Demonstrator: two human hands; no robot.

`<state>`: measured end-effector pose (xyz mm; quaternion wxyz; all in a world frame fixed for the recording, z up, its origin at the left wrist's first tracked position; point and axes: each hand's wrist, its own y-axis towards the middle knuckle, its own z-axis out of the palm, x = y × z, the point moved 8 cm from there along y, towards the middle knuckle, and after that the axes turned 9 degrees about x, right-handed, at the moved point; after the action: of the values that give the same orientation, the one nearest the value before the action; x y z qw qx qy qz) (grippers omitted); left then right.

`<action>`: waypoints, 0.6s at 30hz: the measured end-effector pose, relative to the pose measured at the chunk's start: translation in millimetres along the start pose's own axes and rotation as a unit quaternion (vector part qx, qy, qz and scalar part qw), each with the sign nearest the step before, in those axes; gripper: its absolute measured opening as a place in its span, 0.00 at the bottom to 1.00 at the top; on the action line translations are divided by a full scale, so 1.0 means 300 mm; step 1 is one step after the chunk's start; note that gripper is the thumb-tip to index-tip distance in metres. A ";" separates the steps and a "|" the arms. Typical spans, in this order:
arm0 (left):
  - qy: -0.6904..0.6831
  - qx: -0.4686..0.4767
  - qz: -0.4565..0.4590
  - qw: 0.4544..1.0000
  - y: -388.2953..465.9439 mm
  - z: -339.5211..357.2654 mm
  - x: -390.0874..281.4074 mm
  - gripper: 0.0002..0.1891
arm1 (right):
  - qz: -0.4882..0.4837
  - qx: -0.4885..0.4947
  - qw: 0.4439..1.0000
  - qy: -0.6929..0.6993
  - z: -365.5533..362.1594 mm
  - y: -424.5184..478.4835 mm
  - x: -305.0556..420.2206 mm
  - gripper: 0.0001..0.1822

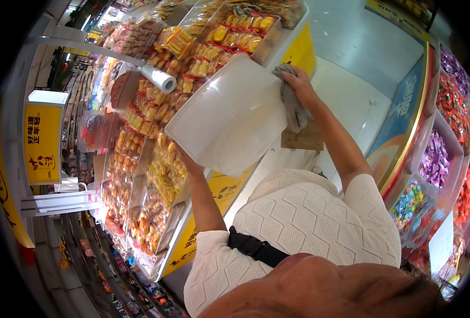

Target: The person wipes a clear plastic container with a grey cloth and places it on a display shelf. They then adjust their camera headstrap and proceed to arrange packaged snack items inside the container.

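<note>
A translucent white plastic bin point(227, 115) is tilted in front of me, above the edge of the snack display. At its lower left side, my left hand point(192, 163) grips it, the fingers mostly hidden behind the plastic. A crumpled grey cloth point(292, 103) is bunched in my right hand point(300, 85), against the bin's right edge. Individually wrapped pastries point(155, 107) fill the display compartments behind and beside the bin.
The display has a yellow printed side panel point(229, 187). A metal post point(157, 77) juts over the pastries. Below the cloth is a wooden block point(302, 137) on the tiled floor point(338, 83). Bins of wrapped candy point(433, 159) line a counter on my right.
</note>
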<state>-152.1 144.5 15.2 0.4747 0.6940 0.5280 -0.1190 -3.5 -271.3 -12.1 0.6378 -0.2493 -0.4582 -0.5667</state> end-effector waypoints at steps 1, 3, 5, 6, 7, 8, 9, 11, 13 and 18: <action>0.039 -0.002 0.019 0.999 0.016 -0.005 -0.036 0.40 | 0.032 0.006 0.998 0.046 0.009 -0.013 -0.001 0.12; 0.118 -0.006 0.056 0.991 0.034 -0.010 -0.093 0.37 | 0.043 0.025 0.996 0.068 0.015 -0.022 0.002 0.12; -0.052 -0.005 -0.003 0.999 0.032 -0.043 -0.011 0.33 | 0.048 0.041 0.995 0.080 0.024 -0.027 0.002 0.12; -0.135 -0.004 -0.032 0.990 0.023 -0.065 0.045 0.31 | 0.049 0.048 0.994 0.082 0.029 -0.029 0.002 0.12; -0.219 -0.004 -0.062 0.974 0.018 -0.079 0.090 0.30 | 0.050 0.054 0.994 0.084 0.035 -0.030 0.002 0.12; -0.264 -0.007 -0.080 0.961 0.001 -0.083 0.123 0.30 | 0.045 0.054 0.993 0.093 0.040 -0.033 0.006 0.12; -0.285 -0.009 -0.094 0.954 0.004 -0.072 0.120 0.29 | 0.040 0.050 0.993 0.100 0.040 -0.033 0.012 0.12; -0.278 -0.011 -0.107 0.955 0.008 -0.048 0.103 0.29 | 0.026 0.038 0.995 0.093 0.027 -0.036 0.023 0.12; -0.265 -0.016 -0.114 0.957 0.006 -0.031 0.072 0.29 | 0.009 0.022 0.998 0.065 0.007 -0.039 0.045 0.11; -0.272 -0.026 -0.135 0.952 0.014 -0.051 0.033 0.28 | -0.199 0.023 0.957 -0.208 0.096 -0.098 0.302 0.10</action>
<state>-149.6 162.9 18.8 0.5979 0.5452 0.4704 -0.3523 -45.7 -298.8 73.6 0.4080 -0.2507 -0.6337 -0.6076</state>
